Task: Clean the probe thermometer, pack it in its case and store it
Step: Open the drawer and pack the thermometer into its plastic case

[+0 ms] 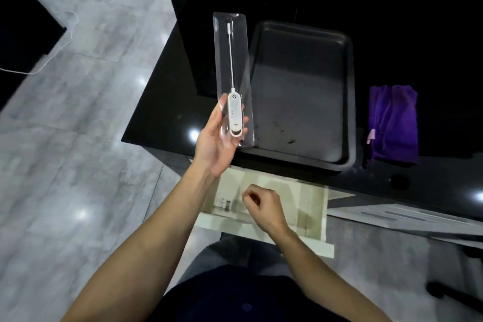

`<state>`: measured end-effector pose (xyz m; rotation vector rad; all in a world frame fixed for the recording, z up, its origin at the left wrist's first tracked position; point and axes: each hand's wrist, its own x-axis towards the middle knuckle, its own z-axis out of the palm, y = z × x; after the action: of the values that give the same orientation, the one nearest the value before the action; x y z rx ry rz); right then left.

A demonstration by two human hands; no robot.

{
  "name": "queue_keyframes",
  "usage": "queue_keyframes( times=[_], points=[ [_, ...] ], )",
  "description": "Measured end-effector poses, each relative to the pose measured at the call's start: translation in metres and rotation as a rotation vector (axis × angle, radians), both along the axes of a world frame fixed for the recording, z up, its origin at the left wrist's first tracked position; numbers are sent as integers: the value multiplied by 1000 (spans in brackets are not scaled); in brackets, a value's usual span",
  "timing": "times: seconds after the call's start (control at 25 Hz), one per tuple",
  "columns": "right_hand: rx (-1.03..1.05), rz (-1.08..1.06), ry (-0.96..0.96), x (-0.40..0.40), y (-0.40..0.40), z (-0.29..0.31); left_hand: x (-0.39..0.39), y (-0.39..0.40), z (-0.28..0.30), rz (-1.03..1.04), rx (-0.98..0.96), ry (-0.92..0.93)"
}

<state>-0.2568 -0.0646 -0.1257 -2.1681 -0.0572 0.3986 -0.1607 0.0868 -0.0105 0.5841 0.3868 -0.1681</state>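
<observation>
A white probe thermometer (pixel 234 112) lies inside a long clear plastic case (pixel 243 42); its thin metal probe points away from me. My left hand (pixel 217 138) grips the case's near end from below, holding it above the black counter's left edge. My right hand (pixel 264 206) hovers lower over an open drawer (pixel 308 212), fingers curled, holding nothing. A folded purple cloth (pixel 393 123) lies on the counter at the right.
A black baking tray (pixel 347 102) sits on the glossy black counter (pixel 162 117), just right of the case. The open drawer is lined with pale printed paper. A grey tiled floor with a white cable (pixel 60 52) lies to the left.
</observation>
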Motion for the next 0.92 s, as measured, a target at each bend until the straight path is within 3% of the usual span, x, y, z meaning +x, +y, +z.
queue_keyframes(
  times=[0.16, 0.36, 0.6, 0.92],
  points=[
    [-442, 165, 392, 8, -7, -54, -5, 8, -3, -43, 29, -15],
    [-685, 316, 409, 17, 7, -99, -13, 25, -14, -98, 53, -5],
    [-781, 348, 292, 17, 13, -112, -20, 30, -23, -141, 35, 5],
    [-665, 354, 324, 21, 2, -90, -22, 30, -19, -136, 46, -7]
  ],
)
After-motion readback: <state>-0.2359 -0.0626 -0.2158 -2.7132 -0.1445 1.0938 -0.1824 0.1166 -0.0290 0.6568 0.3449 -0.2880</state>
